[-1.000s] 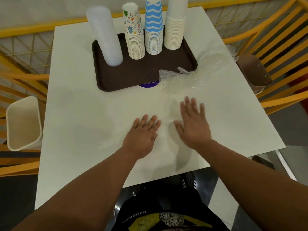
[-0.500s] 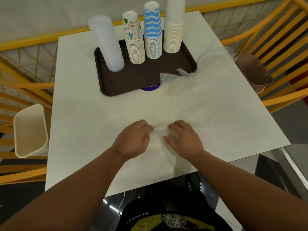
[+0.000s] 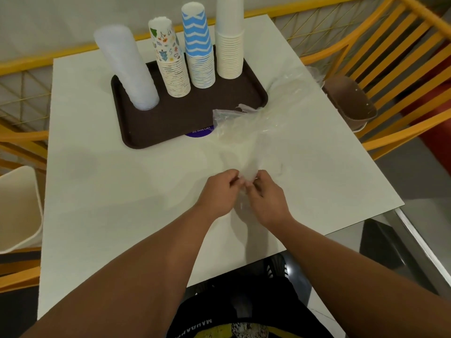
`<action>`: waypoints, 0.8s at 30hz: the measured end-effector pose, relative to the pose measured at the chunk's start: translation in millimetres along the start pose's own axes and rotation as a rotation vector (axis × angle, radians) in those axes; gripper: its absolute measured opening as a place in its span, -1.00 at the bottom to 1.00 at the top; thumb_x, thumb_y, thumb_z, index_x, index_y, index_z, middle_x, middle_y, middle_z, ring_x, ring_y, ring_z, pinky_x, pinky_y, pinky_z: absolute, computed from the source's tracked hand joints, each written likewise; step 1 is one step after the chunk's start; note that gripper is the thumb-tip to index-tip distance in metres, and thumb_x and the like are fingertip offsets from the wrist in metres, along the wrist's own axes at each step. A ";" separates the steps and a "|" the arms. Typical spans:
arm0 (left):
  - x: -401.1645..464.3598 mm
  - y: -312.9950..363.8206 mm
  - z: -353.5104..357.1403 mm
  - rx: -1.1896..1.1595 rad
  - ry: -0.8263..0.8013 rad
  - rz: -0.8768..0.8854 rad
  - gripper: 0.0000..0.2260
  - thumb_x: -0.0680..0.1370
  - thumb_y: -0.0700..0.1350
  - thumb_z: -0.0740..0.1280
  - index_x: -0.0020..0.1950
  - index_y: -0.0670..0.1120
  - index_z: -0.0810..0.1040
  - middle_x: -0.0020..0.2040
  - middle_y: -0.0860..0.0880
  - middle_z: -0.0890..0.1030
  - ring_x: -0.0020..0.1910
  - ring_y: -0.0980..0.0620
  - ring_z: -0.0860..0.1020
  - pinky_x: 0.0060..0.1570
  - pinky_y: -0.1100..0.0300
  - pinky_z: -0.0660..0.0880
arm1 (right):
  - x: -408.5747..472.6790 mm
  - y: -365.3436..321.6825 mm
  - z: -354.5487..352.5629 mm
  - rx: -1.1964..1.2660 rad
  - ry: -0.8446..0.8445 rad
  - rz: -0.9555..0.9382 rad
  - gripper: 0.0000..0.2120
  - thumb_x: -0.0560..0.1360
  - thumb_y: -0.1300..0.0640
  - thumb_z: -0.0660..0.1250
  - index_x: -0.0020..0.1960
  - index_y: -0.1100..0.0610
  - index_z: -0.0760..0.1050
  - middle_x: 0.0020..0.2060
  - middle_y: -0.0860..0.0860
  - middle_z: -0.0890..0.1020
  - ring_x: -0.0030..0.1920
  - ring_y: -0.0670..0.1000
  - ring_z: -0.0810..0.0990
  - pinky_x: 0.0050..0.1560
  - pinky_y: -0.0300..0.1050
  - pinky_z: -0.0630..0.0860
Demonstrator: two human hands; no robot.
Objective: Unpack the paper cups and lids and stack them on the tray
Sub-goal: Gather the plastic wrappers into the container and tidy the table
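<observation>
A dark brown tray (image 3: 195, 113) lies at the far middle of the white table (image 3: 109, 179). On it stand a stack of clear lids (image 3: 127, 69), a stack of patterned cups (image 3: 170, 62), a blue zigzag cup stack (image 3: 199, 47) and a tall white cup stack (image 3: 229, 37). A clear plastic wrapper (image 3: 256, 132) stretches from the tray's right front corner toward me. My left hand (image 3: 219, 193) and my right hand (image 3: 266, 196) pinch its near end together, fingertips touching.
Orange chairs surround the table, one with a brown seat (image 3: 349, 101) at the right. A cream seat (image 3: 17, 208) is at the left. A blue round sticker (image 3: 200, 131) peeks out under the tray's front edge.
Both hands lay flat and spread on the wrapper, then curled closed and drew together, gathering the wrapper's near end between the fingers.
</observation>
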State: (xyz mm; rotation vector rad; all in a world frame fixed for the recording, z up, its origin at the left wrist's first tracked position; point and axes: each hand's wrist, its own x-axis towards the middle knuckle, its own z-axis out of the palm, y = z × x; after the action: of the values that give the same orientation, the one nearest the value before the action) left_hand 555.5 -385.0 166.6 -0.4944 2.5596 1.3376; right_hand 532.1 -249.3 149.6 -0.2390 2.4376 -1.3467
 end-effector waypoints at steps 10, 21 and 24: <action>17.5 8.2 13.2 0.236 0.019 -0.050 -0.86 0.63 -0.06 0.25 0.03 -0.09 0.56 -0.19 -0.01 0.58 -0.13 -0.09 0.57 -0.16 0.17 0.44 | 6.9 25.1 -22.1 -0.268 0.076 -0.234 -0.58 0.47 0.29 0.33 0.32 0.16 0.45 0.24 0.02 0.45 0.09 -0.03 0.50 0.03 -0.37 0.37; -2.0 -25.5 1.5 0.459 -0.039 0.302 -0.52 0.55 -0.27 0.23 0.47 -0.03 0.37 0.47 0.02 0.34 0.41 0.01 0.31 0.41 0.17 0.27 | 12.7 38.4 -27.9 -0.585 -0.109 -0.515 -0.71 0.45 0.08 0.22 -0.02 0.20 0.65 -0.06 0.07 0.66 -0.05 0.15 0.58 0.05 -0.03 0.53; -1.3 -30.5 7.1 0.557 -0.047 0.430 -0.57 0.61 -0.16 0.25 0.48 0.01 0.38 0.53 0.04 0.27 0.45 -0.06 0.25 0.44 0.06 0.22 | 13.3 38.8 -31.9 -0.545 -0.078 -0.588 -0.72 0.52 0.08 0.21 -0.05 0.18 0.66 -0.14 0.03 0.68 -0.12 0.04 0.57 0.03 -0.16 0.46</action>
State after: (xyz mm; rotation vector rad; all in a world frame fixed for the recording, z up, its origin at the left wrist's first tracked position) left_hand 568.7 -395.1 140.1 0.1953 2.9258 0.6473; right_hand 508.5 -207.5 129.6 -1.1913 2.7253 -0.7845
